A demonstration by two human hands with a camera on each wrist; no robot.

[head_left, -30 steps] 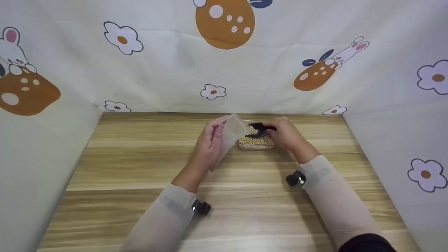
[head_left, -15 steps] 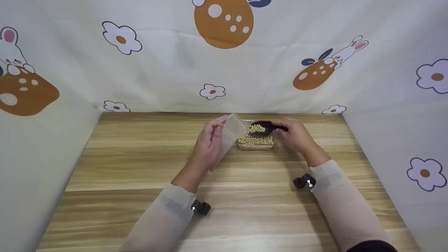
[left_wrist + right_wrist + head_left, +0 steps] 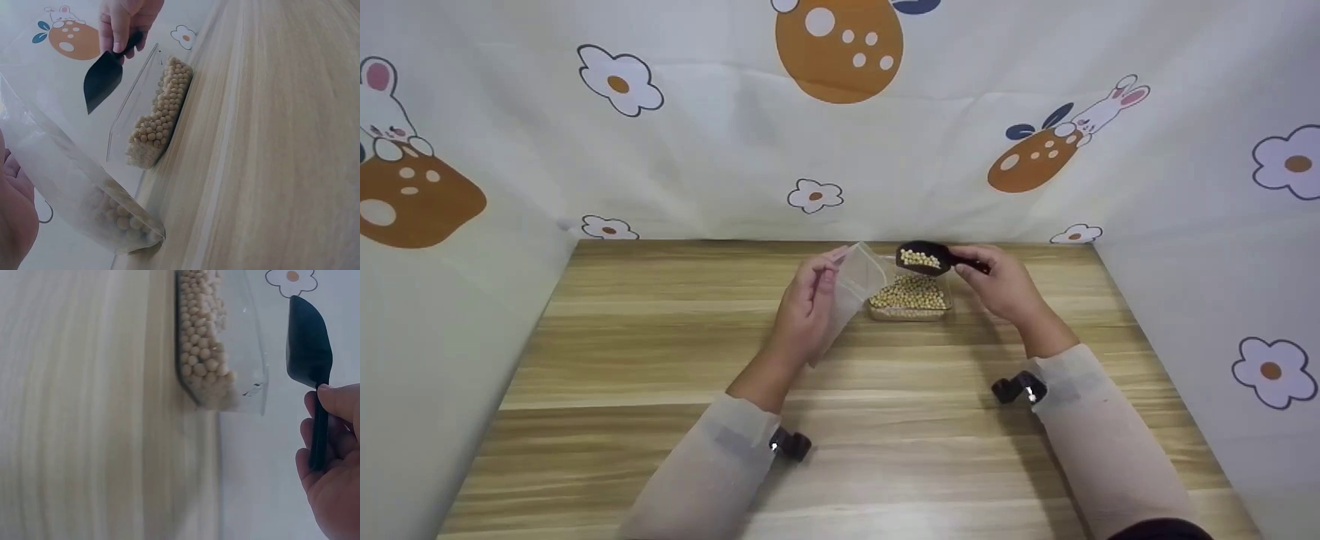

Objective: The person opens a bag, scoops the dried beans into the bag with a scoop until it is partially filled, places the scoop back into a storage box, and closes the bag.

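Note:
My left hand (image 3: 805, 311) grips a translucent plastic bag (image 3: 856, 281) by its side, its mouth standing wide toward the right. Some pale round beans (image 3: 121, 216) lie in the bottom of the bag in the left wrist view. The right hand (image 3: 1001, 283) holds a black scoop (image 3: 941, 268) by its handle, fingers curled under it and thumb on top. Several beans rest in the scoop, which hovers above a clear rectangular container (image 3: 911, 316). That container holds many more of the same beans (image 3: 197, 349) and stands on the table just right of the bag.
The wood-grain table (image 3: 660, 375) stretches toward me from the container. Behind it hangs a pale patterned curtain (image 3: 720, 150), close to the container and scoop. More curtain encloses the left and right sides.
The right hand has lifted the scoop, loaded with beans, up out of the container and drawn slightly back to the right. The left hand and bag have stayed in place.

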